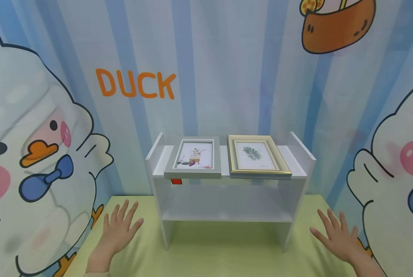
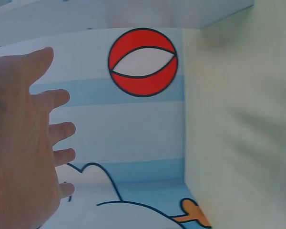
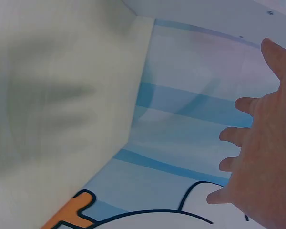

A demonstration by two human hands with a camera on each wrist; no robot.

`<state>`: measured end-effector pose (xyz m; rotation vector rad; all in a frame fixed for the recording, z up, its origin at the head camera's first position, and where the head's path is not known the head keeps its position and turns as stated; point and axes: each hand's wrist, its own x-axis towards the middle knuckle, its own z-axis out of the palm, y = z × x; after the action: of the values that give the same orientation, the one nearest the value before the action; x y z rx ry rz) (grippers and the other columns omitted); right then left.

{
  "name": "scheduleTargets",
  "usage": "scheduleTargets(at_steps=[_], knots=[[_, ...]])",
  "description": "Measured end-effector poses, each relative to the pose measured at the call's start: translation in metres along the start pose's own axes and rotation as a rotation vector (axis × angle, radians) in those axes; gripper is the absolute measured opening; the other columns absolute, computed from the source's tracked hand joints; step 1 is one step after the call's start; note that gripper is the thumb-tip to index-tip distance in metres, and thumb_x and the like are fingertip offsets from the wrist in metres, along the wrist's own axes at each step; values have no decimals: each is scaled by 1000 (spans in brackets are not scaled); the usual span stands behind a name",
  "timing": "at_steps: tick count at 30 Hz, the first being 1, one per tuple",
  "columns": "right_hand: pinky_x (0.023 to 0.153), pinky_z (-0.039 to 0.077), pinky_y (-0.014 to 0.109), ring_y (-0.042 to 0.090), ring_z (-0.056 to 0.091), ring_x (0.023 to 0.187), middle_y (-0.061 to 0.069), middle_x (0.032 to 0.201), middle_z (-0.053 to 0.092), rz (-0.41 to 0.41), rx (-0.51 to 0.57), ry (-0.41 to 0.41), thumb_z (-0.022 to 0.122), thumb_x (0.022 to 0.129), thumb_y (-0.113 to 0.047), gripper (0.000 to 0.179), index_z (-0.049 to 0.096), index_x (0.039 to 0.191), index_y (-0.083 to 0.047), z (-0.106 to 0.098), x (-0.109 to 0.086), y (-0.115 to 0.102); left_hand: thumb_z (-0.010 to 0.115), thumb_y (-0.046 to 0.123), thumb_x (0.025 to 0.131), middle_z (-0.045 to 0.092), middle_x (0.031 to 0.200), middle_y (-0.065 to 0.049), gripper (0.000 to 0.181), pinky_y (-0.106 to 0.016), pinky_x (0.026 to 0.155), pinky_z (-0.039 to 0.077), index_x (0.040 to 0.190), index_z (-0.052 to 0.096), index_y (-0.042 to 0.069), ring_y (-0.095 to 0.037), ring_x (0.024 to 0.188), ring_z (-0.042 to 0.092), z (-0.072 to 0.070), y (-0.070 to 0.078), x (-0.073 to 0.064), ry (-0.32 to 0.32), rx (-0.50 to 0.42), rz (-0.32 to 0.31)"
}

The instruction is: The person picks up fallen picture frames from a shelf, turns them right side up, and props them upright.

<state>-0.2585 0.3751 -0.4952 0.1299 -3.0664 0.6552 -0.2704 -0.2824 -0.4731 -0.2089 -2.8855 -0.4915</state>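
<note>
Flanking a white shelf, two spread hands

Hovering over the pale yellow table [image 1: 223, 240] — left hand [image 1: 117, 234] on one side of the shelf [image 1: 227, 202], right hand [image 1: 339, 239] on the other, both apart from it. Fingers of each hand spread, thumbs pointing inward toward the shelf. Both wrist views agree: digits separated, finger shadows falling on the tabletop.

Shelf stands on the table between the hands: two level boards, side panels rising above the upper one. Two picture frames lie face up on that top board, side by side with a gap between. Gray frame [image 1: 195, 156] toward the person's left, showing a potted plant and a dark red flower; gold frame [image 1: 256, 156] toward the right, showing a green leaf — a gray-blue strip visible under its front edge.

Behind: striped blue curtain [image 1: 223, 77], orange lettering [image 1: 135, 83] reading DUCK, a large white cartoon duck [image 1: 44, 184] at left.
</note>
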Motion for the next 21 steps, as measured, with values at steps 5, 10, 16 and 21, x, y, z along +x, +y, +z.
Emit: scheduleTargets(at_steps=[5,10,16,21], knots=[[83,-10,86,60,-17,132,37,150,3,-35,-27,51,43,93,-58,85,-1,153,-17,-13,-2,-9,40,53,97,19,154,-23,67,-74,104,2,149,28,14,-50,139,11,-19,6,6,45,47,19],[87,-6,85,59,-13,134,38,149,6,-41,-64,94,43,94,-56,84,-1,153,-16,-31,-6,-25,39,53,97,23,153,-24,66,-75,102,8,150,28,15,-50,137,17,-42,13,13,82,76,61],[90,-2,84,58,-11,135,38,150,6,-69,-98,127,41,96,-54,81,2,153,-12,-54,-10,-45,39,52,97,24,153,-23,66,-74,104,10,150,27,14,-50,137,19,-71,29,18,111,77,90],[90,5,84,60,-3,135,38,149,10,-121,-128,180,41,97,-51,79,3,153,-11,-74,-10,-62,39,49,98,24,152,-25,66,-72,105,14,151,23,12,-50,136,21,-93,41,23,122,96,127]])
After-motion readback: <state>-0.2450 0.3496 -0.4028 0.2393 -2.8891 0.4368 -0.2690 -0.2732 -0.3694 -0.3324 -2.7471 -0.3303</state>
